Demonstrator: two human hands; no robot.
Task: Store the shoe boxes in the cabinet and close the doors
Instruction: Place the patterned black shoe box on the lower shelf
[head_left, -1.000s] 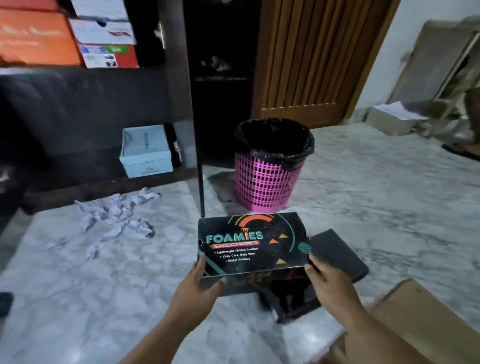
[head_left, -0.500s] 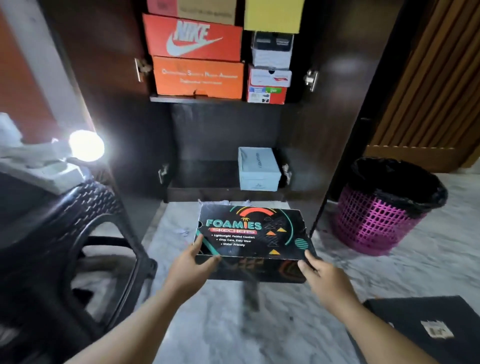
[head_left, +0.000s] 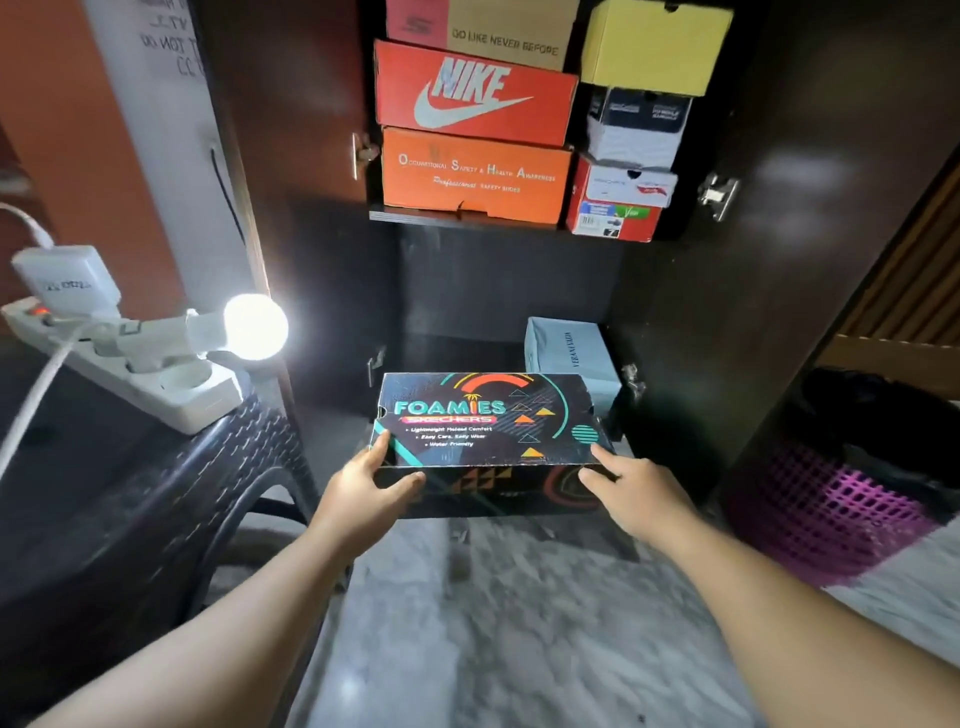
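A black Foamies Skechers shoe box (head_left: 485, 421) hangs level in front of the dark cabinet's lower shelf (head_left: 447, 348). My left hand (head_left: 366, 491) grips its near left corner and my right hand (head_left: 631, 491) grips its near right corner. A pale blue shoe box (head_left: 563, 348) stands on the lower shelf at the right, just behind the held box. On the upper shelf (head_left: 467, 217) sit several stacked boxes, among them an orange Nike box (head_left: 472, 93) and a yellow box (head_left: 654, 47). Both cabinet doors (head_left: 810, 218) stand open.
A black plastic chair (head_left: 156, 499) at the left carries a white power strip (head_left: 135, 364) with a lit bulb (head_left: 254, 327) and a charger. A pink basket (head_left: 852, 499) with a black liner stands at the right on the marble floor (head_left: 493, 623).
The view turned from the floor to the cabinet, and both hands carried the Foamies box forward, closer to the lower shelf opening.
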